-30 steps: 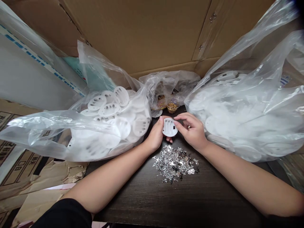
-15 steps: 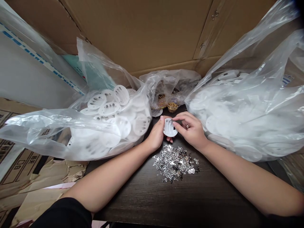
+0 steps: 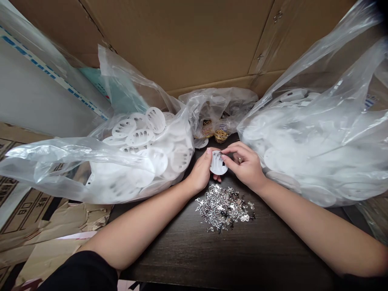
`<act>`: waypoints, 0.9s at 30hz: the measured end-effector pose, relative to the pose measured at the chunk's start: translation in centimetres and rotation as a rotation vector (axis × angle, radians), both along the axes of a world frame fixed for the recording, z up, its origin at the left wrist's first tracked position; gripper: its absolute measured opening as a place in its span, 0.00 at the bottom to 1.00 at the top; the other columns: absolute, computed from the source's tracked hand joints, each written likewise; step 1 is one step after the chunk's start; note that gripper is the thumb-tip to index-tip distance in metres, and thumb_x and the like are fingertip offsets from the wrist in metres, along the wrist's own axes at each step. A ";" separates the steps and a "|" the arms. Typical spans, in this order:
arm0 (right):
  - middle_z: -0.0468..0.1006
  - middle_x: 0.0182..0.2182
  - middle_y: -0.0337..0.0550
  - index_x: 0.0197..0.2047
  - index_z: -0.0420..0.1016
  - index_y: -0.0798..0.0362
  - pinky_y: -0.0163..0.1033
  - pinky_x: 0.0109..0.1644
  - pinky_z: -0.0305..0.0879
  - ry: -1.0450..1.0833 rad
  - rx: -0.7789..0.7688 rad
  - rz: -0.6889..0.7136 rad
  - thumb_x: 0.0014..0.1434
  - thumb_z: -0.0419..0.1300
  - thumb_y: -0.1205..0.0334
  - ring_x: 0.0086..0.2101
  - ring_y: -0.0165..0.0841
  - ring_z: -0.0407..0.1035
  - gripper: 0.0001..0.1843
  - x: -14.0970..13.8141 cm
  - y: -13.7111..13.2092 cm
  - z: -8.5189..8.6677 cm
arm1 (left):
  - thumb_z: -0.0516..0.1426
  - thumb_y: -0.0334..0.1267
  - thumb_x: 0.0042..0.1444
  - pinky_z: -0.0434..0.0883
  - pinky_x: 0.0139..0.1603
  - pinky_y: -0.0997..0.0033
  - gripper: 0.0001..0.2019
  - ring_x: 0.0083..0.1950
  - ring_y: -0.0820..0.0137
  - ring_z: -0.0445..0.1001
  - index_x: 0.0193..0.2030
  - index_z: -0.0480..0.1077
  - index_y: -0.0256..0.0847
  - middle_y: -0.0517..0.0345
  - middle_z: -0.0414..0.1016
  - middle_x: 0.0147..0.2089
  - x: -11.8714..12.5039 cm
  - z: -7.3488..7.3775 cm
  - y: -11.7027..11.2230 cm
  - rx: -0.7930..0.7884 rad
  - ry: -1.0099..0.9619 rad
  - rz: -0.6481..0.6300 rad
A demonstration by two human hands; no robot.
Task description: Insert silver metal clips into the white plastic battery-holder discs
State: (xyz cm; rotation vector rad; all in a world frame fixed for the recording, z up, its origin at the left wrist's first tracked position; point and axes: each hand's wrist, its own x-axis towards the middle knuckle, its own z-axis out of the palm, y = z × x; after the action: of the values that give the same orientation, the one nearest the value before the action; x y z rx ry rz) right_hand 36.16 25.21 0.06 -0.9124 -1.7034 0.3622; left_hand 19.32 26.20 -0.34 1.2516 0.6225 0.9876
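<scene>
My left hand [image 3: 202, 167] grips a round white plastic disc [image 3: 218, 165] by its left edge, the thumb on its face and some fingers behind it. The disc has slots and a small dark mark. At its upper right edge, my right hand [image 3: 246, 161] pinches thumb and forefinger together; what lies between the fingertips is too small to make out. Below both hands, a heap of small silvery metal pieces [image 3: 222, 208] lies on the dark table [image 3: 194, 258].
A clear bag [image 3: 100, 161] of similar discs, some with dark pieces in their slots, stands at left. Another full bag [image 3: 315, 149] is at right. Behind are a gold-coloured clump [image 3: 221, 136], a loose disc [image 3: 201, 143] and a cardboard wall [image 3: 182, 40].
The view has shifted slightly. Both hands keep their hold at the disc, with the right fingertips still at its upper right edge.
</scene>
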 end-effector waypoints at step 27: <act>0.75 0.39 0.45 0.45 0.81 0.52 0.35 0.30 0.65 -0.019 0.015 0.020 0.65 0.63 0.67 0.35 0.29 0.70 0.07 0.2 0.2 -0.3 | 0.46 0.71 0.65 0.71 0.18 0.69 0.32 0.18 0.74 0.65 0.49 0.64 0.39 0.61 0.69 0.26 0.0 -0.2 0.1 -0.044 -0.031 0.019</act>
State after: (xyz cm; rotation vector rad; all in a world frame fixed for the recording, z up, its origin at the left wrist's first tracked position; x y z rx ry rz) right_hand 36.34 25.42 -0.24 -0.8912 -1.7311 0.3552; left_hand 19.36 26.32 -0.52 1.1911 0.6296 1.0024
